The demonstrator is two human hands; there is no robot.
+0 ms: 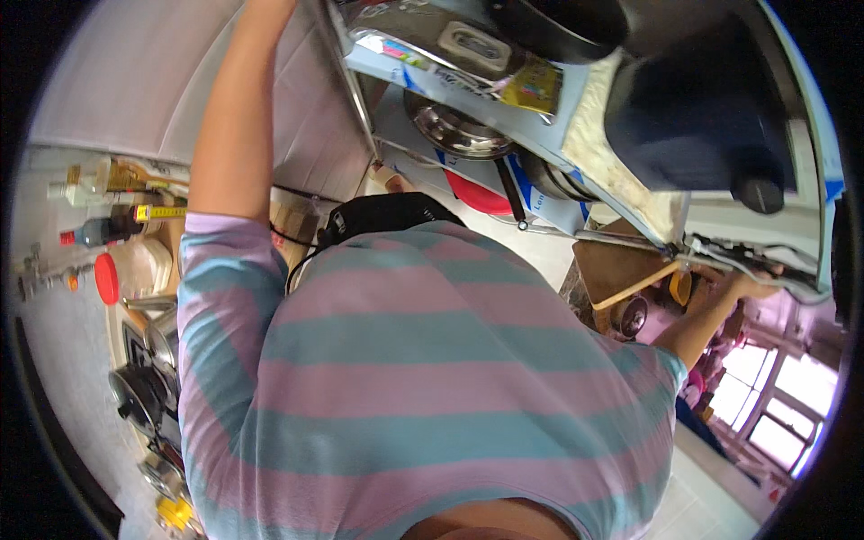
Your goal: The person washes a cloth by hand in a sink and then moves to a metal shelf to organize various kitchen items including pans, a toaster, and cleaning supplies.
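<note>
My left arm reaches up past the top edge of the picture, beside a tiled wall (304,101), and my left hand is out of view. At the right, my right hand (756,282) is at the edge of a metal shelf rack (607,237), by a bundle of cables (736,255); whether its fingers are closed on anything is unclear. Close above that hand stands a dark appliance with a knob (702,128). On the upper shelf are foil packets (533,84) and a black pan (574,27). Lower down lies a shiny steel vessel (466,131).
A red plastic basin (476,194) and a pan's dark handle (511,192) show low in the rack. A wooden board (607,266) leans below it. Left are a red-lidded jar (108,278), a bottle (101,231) and lidded pots (138,398); a window (769,405) is at right.
</note>
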